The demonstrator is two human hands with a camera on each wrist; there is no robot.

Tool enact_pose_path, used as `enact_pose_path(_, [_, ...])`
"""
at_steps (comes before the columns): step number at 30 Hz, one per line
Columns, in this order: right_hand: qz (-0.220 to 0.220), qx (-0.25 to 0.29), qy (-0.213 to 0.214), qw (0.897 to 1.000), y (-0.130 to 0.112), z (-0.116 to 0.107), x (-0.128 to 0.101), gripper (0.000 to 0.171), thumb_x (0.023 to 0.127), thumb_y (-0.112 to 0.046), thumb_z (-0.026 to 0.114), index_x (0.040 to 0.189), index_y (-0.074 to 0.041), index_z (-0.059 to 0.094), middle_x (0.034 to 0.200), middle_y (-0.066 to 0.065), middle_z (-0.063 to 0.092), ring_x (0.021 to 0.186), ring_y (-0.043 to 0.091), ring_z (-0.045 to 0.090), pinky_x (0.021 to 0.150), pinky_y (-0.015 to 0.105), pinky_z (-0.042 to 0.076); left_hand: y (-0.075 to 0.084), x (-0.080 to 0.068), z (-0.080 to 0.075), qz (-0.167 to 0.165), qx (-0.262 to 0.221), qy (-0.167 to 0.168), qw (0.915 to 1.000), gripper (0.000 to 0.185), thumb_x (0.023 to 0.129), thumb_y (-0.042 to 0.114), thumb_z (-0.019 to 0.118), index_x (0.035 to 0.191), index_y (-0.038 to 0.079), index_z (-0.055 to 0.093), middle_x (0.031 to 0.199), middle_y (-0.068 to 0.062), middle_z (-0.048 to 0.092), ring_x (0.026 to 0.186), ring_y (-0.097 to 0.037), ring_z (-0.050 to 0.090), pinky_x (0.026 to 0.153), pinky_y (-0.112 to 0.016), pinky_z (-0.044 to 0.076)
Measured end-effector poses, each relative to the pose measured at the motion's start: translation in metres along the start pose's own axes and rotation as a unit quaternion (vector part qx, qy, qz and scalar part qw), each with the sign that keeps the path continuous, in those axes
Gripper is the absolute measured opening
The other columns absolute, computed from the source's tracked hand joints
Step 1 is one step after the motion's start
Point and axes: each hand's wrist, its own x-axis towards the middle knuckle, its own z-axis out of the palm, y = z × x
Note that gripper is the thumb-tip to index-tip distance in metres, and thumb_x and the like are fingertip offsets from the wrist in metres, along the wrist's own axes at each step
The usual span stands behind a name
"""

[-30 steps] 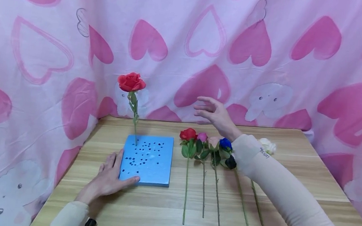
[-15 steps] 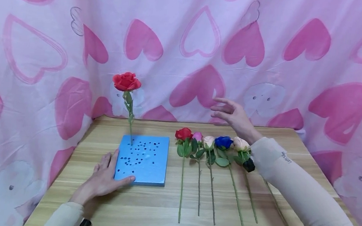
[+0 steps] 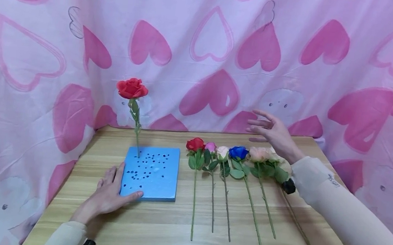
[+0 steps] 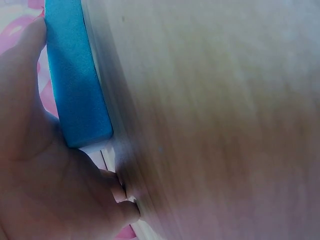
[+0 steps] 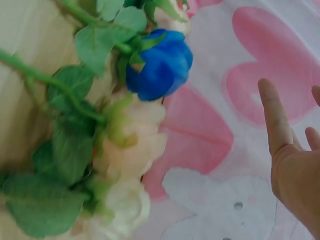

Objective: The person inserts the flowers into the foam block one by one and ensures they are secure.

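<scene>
A blue foam block (image 3: 151, 172) (image 4: 75, 80) with several holes lies on the wooden table (image 3: 157, 229). A red rose (image 3: 132, 88) stands upright in its far left corner. My left hand (image 3: 106, 194) (image 4: 45, 195) rests flat beside the block's left edge, thumb on its near corner. Several roses lie in a row to the right: red (image 3: 194, 144), pink (image 3: 210, 146), pale (image 3: 222, 152), blue (image 3: 238, 152) (image 5: 160, 65), peach (image 3: 258, 153) (image 5: 132, 145) and white (image 5: 122, 210). My right hand (image 3: 270, 131) (image 5: 292, 155) hovers open above the rightmost blooms, holding nothing.
A pink heart-print cloth (image 3: 225, 42) hangs behind and around the table. The table's right edge (image 3: 325, 154) lies close under my right arm. Bare wood stretches along the front, below the stems.
My right hand has swept to the right, from above the middle roses to above the rightmost ones, uncovering the peach and white blooms. The left hand and block stayed put.
</scene>
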Motion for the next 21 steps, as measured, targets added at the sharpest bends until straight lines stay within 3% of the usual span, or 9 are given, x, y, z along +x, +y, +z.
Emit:
enact_pose_path(10, [0.005,0.008,0.009,1.0,-0.005,-0.021,-0.02,0.07,0.101,-0.016,0.069,0.162,-0.027,0.035,0.151,0.025,0.052,0.116,0.029,0.072,0.089,0.059,0.058,-0.001,0.0,0.0,0.0,0.0,-0.006,1.0,0.131,0.085,0.08,0.062,0.165,0.004,-0.008,0.165,-0.04,-0.001,0.151,-0.061,-0.001,0.114,-0.081,0.004])
enact_pose_path(14, [0.0,-0.003,0.009,1.0,-0.008,-0.029,-0.03,0.07,0.102,-0.014,0.068,0.162,-0.027,0.035,0.152,0.024,0.052,0.116,0.027,0.071,0.088,0.06,0.057,-0.001,0.001,0.001,-0.007,-0.003,-0.011,0.9999,0.131,0.084,0.081,0.061,0.165,0.005,-0.008,0.165,-0.039,-0.002,0.151,-0.06,-0.002,0.114,-0.081,0.003])
enact_pose_path(21, [-0.002,-0.012,-0.007,1.0,-0.005,-0.05,-0.054,0.075,0.102,-0.008,0.065,0.164,-0.027,0.029,0.153,0.024,0.049,0.119,0.027,0.07,0.083,0.06,0.058,0.0,0.0,0.0,0.008,0.002,-0.002,1.0,0.129,0.086,0.077,0.064,0.165,0.002,-0.007,0.163,-0.043,0.001,0.15,-0.063,0.001,0.114,-0.081,0.004])
